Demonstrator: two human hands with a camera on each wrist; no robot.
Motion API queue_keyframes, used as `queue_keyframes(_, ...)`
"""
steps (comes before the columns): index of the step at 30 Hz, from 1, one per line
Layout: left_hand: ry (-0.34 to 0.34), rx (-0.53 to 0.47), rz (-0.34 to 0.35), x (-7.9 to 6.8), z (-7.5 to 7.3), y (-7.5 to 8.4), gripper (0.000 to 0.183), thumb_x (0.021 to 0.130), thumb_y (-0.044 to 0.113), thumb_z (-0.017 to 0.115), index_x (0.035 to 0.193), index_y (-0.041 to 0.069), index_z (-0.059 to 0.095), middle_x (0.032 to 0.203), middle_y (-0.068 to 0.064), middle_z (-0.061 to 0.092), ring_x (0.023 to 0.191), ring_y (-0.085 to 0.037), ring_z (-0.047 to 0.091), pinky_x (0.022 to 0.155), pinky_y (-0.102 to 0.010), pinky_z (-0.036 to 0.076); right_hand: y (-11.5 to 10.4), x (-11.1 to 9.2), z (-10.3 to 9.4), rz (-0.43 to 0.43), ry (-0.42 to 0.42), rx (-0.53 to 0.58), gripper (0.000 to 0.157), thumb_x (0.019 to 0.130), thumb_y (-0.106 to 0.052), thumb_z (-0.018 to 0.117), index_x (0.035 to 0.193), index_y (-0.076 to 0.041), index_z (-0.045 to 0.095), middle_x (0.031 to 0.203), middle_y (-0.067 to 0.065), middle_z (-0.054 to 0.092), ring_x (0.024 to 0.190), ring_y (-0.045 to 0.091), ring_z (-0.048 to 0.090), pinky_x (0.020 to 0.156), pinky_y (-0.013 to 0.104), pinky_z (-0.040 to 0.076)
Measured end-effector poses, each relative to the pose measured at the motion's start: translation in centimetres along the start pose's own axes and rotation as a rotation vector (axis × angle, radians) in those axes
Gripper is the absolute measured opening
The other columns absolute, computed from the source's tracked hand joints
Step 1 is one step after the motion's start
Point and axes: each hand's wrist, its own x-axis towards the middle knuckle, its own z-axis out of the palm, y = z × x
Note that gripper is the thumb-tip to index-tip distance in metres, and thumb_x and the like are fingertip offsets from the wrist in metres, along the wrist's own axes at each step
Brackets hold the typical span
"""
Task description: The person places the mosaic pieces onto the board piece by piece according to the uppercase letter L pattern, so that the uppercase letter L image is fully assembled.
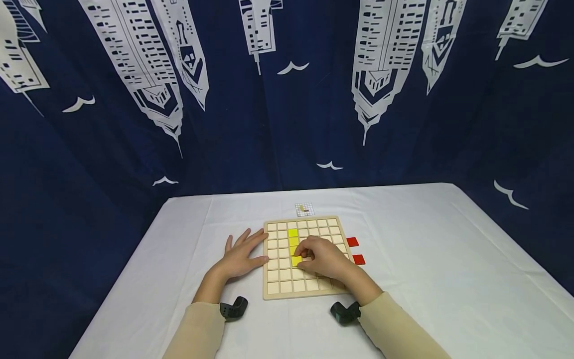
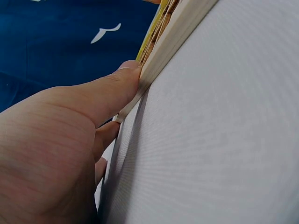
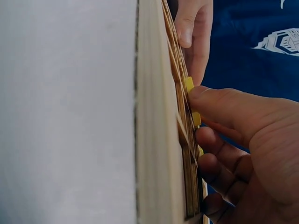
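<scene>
One left hand (image 1: 240, 258), fingers spread and straight, thumb apart; thumb and fingertips touch the left edge of the board (image 1: 285, 286). Left wrist view agrees: thumb tip against the wooden side, grips no tile. Looks like it steadies the board, a judgement only.

Board lies flat on the white cloth (image 1: 430, 279), a grid of pale squares. Left of its middle, a straight column of yellow: three yellow tiles (image 1: 293, 241) run down from near the top, then a fourth yellow tile (image 1: 295, 262) at the lower end, next in line. Right hand (image 1: 325, 257) pinches that fourth one between thumb and finger, remaining fingers curled; right wrist view shows the thumb on its edge. Whether it is fully seated, cannot tell.

Above the board, on the cloth, a small card (image 1: 300, 211) with a printed grid and coloured marks, too small to read.

Farther right, just beyond the board's right edge, two loose tiles on the cloth: upper red tile (image 1: 353, 242) and lower red tile (image 1: 358, 260). Neither is touched.

Progress, my judgement: yellow column nearly done, fourth piece being set; both reds left, no red visible on the board, though the right hand hides some squares.
</scene>
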Motion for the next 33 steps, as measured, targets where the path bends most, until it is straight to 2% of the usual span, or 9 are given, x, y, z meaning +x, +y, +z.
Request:
queue_keyframes(7, 0.001, -0.001, -0.005, 0.0, 0.0, 0.0, 0.067, 0.092, 0.044, 0.066, 0.153, 0.025, 0.043, 0.165, 0.003, 0.031, 0.158, -0.031, 0.010, 0.122, -0.065, -0.012, -0.2, 0.0, 0.1, -0.019, 0.021, -0.029, 0.018, 0.080, -0.016, 0.083, 0.095, -0.015, 0.072, 0.087, -0.002, 0.064, 0.076, 0.013, 0.054, 0.069, 0.021, 0.045)
queue_keyframes(13, 0.001, -0.005, 0.000, 0.0, 0.0, 0.0, 0.067, 0.092, 0.043, 0.066, 0.153, 0.024, 0.043, 0.165, 0.003, 0.031, 0.158, -0.031, 0.010, 0.122, -0.065, -0.012, -0.2, -0.1, 0.1, 0.015, 0.024, -0.026, 0.018, 0.080, -0.017, 0.083, 0.095, -0.017, 0.072, 0.089, -0.004, 0.064, 0.079, 0.012, 0.055, 0.071, 0.021, 0.046)
queue_keyframes(21, 0.002, 0.005, 0.000, 0.0, 0.1, 0.1, 0.067, 0.092, 0.043, 0.066, 0.153, 0.024, 0.043, 0.165, 0.004, 0.031, 0.158, -0.031, 0.010, 0.122, -0.065, -0.012, 0.3, -0.6, -0.6, 0.014, 0.019, 0.055, 0.018, 0.082, -0.014, 0.081, 0.098, -0.016, 0.072, 0.093, -0.002, 0.065, 0.081, 0.012, 0.056, 0.072, 0.021, 0.048)
queue_keyframes(27, 0.004, 0.003, 0.001, 0.0, 0.1, 0.0, 0.067, 0.092, 0.042, 0.067, 0.153, 0.024, 0.043, 0.165, 0.004, 0.030, 0.158, -0.032, 0.010, 0.122, -0.065, -0.012, 1.0, -1.0, -1.3, 0.026, 0.063, 0.119, 0.017, 0.085, -0.014, 0.078, 0.101, -0.014, 0.072, 0.096, 0.001, 0.067, 0.080, 0.010, 0.056, 0.072, 0.020, 0.048)
queue_keyframes(33, 0.005, -0.003, 0.002, 0.0, 0.1, 0.0, 0.067, 0.092, 0.042, 0.067, 0.153, 0.025, 0.043, 0.165, 0.004, 0.031, 0.158, -0.031, 0.010, 0.121, -0.065, -0.012, 1.7, -1.6, -2.4, 0.021, 0.114, 0.112, 0.017, 0.087, -0.014, 0.077, 0.103, -0.013, 0.072, 0.099, 0.003, 0.068, 0.083, 0.015, 0.056, 0.071, 0.020, 0.047)
